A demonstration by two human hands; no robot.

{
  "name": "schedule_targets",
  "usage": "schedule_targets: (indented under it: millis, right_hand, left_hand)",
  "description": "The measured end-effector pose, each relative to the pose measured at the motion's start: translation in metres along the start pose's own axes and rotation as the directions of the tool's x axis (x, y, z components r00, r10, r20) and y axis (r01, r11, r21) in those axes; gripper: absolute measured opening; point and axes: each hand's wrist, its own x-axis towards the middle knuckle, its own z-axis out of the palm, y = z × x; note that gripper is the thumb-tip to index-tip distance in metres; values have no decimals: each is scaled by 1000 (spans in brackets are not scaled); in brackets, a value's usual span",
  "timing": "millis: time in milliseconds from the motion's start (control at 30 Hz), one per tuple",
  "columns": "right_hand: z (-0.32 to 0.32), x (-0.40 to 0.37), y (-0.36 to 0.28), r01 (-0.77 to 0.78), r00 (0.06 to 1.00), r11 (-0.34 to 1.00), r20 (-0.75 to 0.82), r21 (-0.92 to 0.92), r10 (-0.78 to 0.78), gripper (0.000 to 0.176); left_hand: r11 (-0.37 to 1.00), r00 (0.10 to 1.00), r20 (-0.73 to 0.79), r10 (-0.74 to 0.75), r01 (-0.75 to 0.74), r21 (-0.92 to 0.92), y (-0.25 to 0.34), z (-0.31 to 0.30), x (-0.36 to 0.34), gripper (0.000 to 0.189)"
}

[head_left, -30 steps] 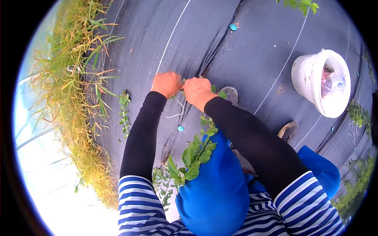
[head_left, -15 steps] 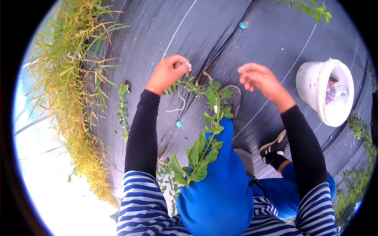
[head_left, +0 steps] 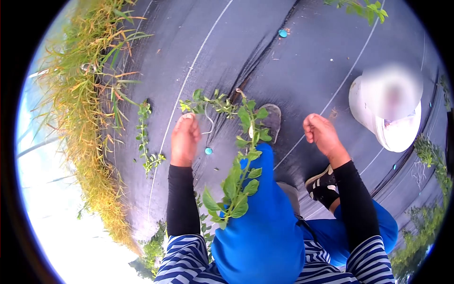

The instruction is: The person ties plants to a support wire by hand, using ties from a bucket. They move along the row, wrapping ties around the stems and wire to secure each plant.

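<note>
My left hand (head_left: 186, 139) is closed, fingertips pressed together, just left of a thin white string (head_left: 210, 124) on the ground sheet. Whatever those fingers may hold is hidden. A leafy vine (head_left: 243, 182) runs from near my shoe up over my blue trouser leg, and a smaller sprig (head_left: 213, 103) spreads beyond the left hand. Over the dark sheet, apart from the vine, my right hand (head_left: 324, 136) is curled with thumb and fingers together. I cannot make out anything in it.
Black ground sheet (head_left: 283, 80) with white lines covers the ground. A white bucket (head_left: 362, 102) stands at right, its opening mostly behind a blurred patch. Grass (head_left: 90, 142) lines the left edge. Other vines (head_left: 143, 135) and blue-green discs (head_left: 208, 151) lie about; my shoes (head_left: 272, 124) are below.
My left hand has come back toward my body, away from the sprig's base. My right hand has also drawn back and its fingers have curled in more. The view has shifted slightly.
</note>
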Motion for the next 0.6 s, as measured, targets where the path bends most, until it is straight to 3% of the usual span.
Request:
schedule_targets:
  millis: [33,67,100,133,200,267,367,433,467,533,567,600]
  right_hand:
    - [-3,-1,3,-42,999,992,-32,-122,38,24]
    - [-5,-1,8,-88,995,967,-71,-238,73,25]
    - [-3,2,13,-45,996,936,-82,-349,18,25]
    - [1,7,21,-11,995,892,-91,-452,-33,26]
    - [4,31,47,223,966,723,50,-654,-252,24]
    - [21,53,58,289,951,708,107,-644,-291,24]
    - [54,80,63,254,961,715,85,-651,-264,24]
    - [72,99,70,107,993,711,40,-695,-111,21]
    - [79,102,72,117,993,715,64,-689,-100,21]
    - [91,108,72,-152,980,889,48,-431,191,18]
    - [95,111,81,-76,996,935,27,-346,91,16]
    - [95,114,89,-73,995,934,43,-350,94,16]
  left_hand:
    - [852,977,-139,162,-68,519,-7,-5,3,21]
    - [455,916,-161,368,-27,890,-15,-4,6,23]
    - [218,887,-49,460,-60,974,-17,14,2,25]
    - [216,895,-36,444,-68,974,-20,22,-1,25]
    - [118,838,-4,546,-73,990,-26,27,-7,24]
    - [104,809,23,588,-103,989,-30,16,-12,22]
    - [187,807,-46,589,-80,979,-31,9,-12,23]
    - [-55,823,52,566,-25,998,-28,14,-12,25]
    - [-63,815,38,578,-2,998,-26,17,-13,25]
    - [-115,880,-46,473,114,987,-23,25,-5,32]
    - [-116,871,-58,487,130,985,-26,27,-3,32]
    - [-14,885,-88,458,106,994,-32,28,1,34]
